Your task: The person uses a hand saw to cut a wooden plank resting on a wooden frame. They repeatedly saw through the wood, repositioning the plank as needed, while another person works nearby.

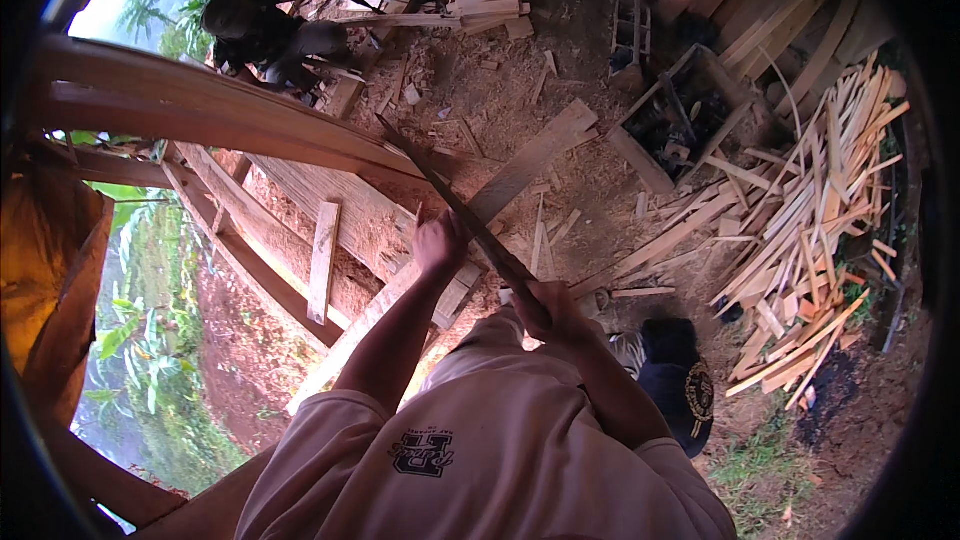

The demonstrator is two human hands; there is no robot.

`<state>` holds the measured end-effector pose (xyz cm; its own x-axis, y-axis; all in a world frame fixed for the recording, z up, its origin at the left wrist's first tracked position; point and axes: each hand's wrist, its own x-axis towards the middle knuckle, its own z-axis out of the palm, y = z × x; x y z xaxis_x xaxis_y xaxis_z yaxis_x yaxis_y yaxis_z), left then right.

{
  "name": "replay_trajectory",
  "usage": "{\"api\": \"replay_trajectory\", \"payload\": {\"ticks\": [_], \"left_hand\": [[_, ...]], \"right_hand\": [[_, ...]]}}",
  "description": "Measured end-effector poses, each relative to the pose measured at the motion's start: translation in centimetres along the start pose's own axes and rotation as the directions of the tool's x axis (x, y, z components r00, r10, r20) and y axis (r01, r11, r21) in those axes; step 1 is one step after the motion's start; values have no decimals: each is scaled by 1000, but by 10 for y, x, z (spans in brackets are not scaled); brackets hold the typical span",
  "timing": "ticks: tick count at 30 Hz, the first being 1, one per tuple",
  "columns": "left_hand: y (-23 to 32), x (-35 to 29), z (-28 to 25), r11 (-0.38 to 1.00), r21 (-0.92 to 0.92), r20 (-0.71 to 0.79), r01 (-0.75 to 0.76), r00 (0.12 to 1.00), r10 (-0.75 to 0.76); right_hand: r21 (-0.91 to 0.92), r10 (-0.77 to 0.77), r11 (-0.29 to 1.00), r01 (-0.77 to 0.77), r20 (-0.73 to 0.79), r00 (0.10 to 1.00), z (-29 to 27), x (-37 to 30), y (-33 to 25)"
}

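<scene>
My right hand [557, 312] is closed around the near end of a long, dark, narrow blade-like tool [470, 225]. It slants up and to the left, its thin far tip close to a thick wooden beam; whether it is a machete or a saw I cannot make out. Just left of the tool, my left hand [440, 243] is closed, one digit pointing up. What it grips is hidden. Beyond the tool, a flat board [535, 162] slopes away to the upper right, its near part behind the blade and my left hand.
The thick beam [225, 100] crosses at the upper left. A co-worker [285, 40] bends over beyond it. Wood strips [815, 230] lie heaped at right, near an open wooden frame [640, 160]. A dark cap [688, 402] is beside my right arm. Shavings [450, 80] cover the ground.
</scene>
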<state>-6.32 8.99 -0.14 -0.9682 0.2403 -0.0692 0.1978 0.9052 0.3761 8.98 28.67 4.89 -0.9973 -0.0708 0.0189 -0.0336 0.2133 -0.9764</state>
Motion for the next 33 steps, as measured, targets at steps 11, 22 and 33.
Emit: {"api": "replay_trajectory", "payload": {"ticks": [11, 22, 33], "left_hand": [[-5, -3, 4, 988, 137, -74, 74, 995, -64], [-2, 0, 3, 987, 162, -9, 22, 1000, -21], [-2, -3, 4, 989, 19, -46, -145, 988, 146]], "right_hand": [[-84, 169, 983, -163, 69, 983, -38, -115, 11], [-201, 518, 846, -493, 92, 851, -66, -193, -60], [-220, 528, 838, -500, 94, 844, -72, -102, -157]]}}
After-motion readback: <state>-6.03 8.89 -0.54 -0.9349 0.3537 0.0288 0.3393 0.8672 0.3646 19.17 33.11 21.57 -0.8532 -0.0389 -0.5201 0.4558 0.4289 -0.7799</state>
